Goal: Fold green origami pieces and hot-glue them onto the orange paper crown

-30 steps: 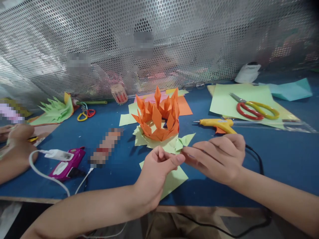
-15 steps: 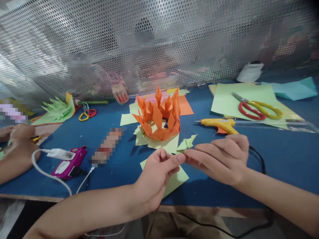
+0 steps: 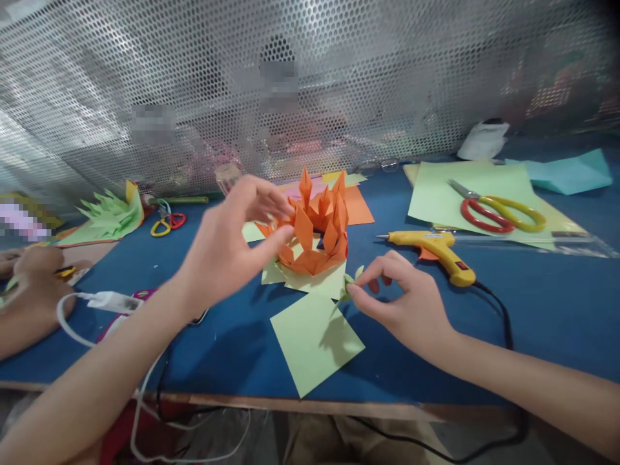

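Observation:
Between the thumb and fingers of my right hand (image 3: 402,300) is a small folded green paper piece (image 3: 349,284), held above the table. My left hand (image 3: 237,242) is raised with its fingers curved and apart, by the left side of an orange folded-paper ring (image 3: 310,248) with pointed tips. It covers part of that ring, and I cannot tell whether the fingertips touch it. Pale green paper pieces (image 3: 320,282) lie under the ring. A square green sheet (image 3: 307,349) rests flat below my hands, shadowed by my right hand.
A yellow glue gun (image 3: 433,248) with a black cord lies at right. Scissors (image 3: 501,213) rest on green paper (image 3: 431,200) behind it. At left are small scissors (image 3: 167,223), a purple power strip (image 3: 109,329) with white cables, and another person's hands (image 3: 36,278).
My left hand has left my right hand and moved up and left to the orange ring. My right hand keeps the green folded piece, now turned. The square sheet is uncovered.

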A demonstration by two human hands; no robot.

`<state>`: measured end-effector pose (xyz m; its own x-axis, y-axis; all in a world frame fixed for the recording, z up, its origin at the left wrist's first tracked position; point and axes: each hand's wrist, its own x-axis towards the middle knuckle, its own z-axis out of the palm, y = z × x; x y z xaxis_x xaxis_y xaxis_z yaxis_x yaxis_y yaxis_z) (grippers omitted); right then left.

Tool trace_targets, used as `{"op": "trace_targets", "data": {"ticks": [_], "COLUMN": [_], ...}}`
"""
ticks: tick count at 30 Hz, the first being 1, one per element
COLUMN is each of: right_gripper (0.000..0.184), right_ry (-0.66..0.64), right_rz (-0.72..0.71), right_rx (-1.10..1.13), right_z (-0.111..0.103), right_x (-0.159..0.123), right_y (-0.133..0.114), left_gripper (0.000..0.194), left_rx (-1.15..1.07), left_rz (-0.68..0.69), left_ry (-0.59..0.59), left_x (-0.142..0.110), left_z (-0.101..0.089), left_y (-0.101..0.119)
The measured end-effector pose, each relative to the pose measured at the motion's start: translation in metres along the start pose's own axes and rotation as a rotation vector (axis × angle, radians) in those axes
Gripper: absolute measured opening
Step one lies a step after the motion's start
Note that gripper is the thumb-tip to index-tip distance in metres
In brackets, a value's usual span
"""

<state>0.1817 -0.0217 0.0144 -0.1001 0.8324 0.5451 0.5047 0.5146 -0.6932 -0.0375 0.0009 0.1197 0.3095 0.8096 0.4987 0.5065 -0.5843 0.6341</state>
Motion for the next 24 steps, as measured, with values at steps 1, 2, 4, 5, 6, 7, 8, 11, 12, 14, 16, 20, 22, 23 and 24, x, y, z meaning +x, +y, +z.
{"op": "trace_targets", "data": {"ticks": [1, 2, 4, 5, 6, 7, 8, 11, 12, 14, 16, 20, 22, 23, 24], "right_gripper": [0.017, 0.017, 0.016, 0.016, 0.016, 0.015, 0.015, 0.016, 0.016, 0.016, 0.016, 0.016, 0.016, 0.016, 0.016], "right_ry": [0.001, 0.0, -0.004, -0.006, -0.007, -0.009, -0.011, -0.015, -0.015, -0.013, -0.011, -0.008, -0.01, -0.013, -0.017], "right_rz": [0.035, 0.06, 0.088, 0.094, 0.096, 0.101, 0.107, 0.126, 0.133, 0.149, 0.166, 0.188, 0.194, 0.196, 0.198], "right_rx": [0.019, 0.033, 0.047, 0.047, 0.047, 0.048, 0.049, 0.056, 0.058, 0.059, 0.057, 0.052, 0.049, 0.047, 0.045], "right_z": [0.0, 0.001, 0.0, 0.0, 0.0, 0.0, 0.0, 0.002, 0.003, 0.004, 0.004, 0.005, 0.005, 0.005, 0.005], "right_x": [0.0, 0.0, 0.0, 0.0, 0.0, 0.0, 0.001, 0.002, 0.003, 0.005, 0.007, 0.009, 0.009, 0.009, 0.008], "right_y": [0.001, 0.001, 0.002, 0.001, 0.001, 0.001, 0.0, 0.001, 0.001, 0.004, 0.007, 0.014, 0.016, 0.017, 0.018], "left_gripper": [0.018, 0.02, 0.036, 0.039, 0.034, 0.026, 0.02, 0.015, 0.014, 0.014, 0.013, 0.018, 0.026, 0.03, 0.034], "left_rx": [0.215, 0.35, 0.473, 0.498, 0.512, 0.516, 0.507, 0.468, 0.455, 0.421, 0.378, 0.315, 0.243, 0.194, 0.137], "left_rz": [0.075, 0.124, 0.154, 0.139, 0.13, 0.126, 0.126, 0.128, 0.122, 0.124, 0.115, 0.075, 0.002, -0.043, -0.087], "left_ry": [-0.009, -0.044, -0.262, -0.369, -0.427, -0.475, -0.515, -0.506, -0.485, -0.438, -0.377, -0.361, -0.422, -0.44, -0.437], "left_x": [0.008, 0.015, 0.025, 0.028, 0.03, 0.032, 0.033, 0.036, 0.037, 0.039, 0.042, 0.046, 0.049, 0.051, 0.053], "left_z": [-0.008, -0.015, -0.024, -0.026, -0.026, -0.025, -0.023, -0.011, -0.006, 0.005, 0.014, 0.022, 0.023, 0.022, 0.022], "left_y": [-0.005, -0.011, -0.024, -0.031, -0.037, -0.042, -0.045, -0.046, -0.044, -0.037, -0.029, -0.017, -0.014, -0.013, -0.013]}}
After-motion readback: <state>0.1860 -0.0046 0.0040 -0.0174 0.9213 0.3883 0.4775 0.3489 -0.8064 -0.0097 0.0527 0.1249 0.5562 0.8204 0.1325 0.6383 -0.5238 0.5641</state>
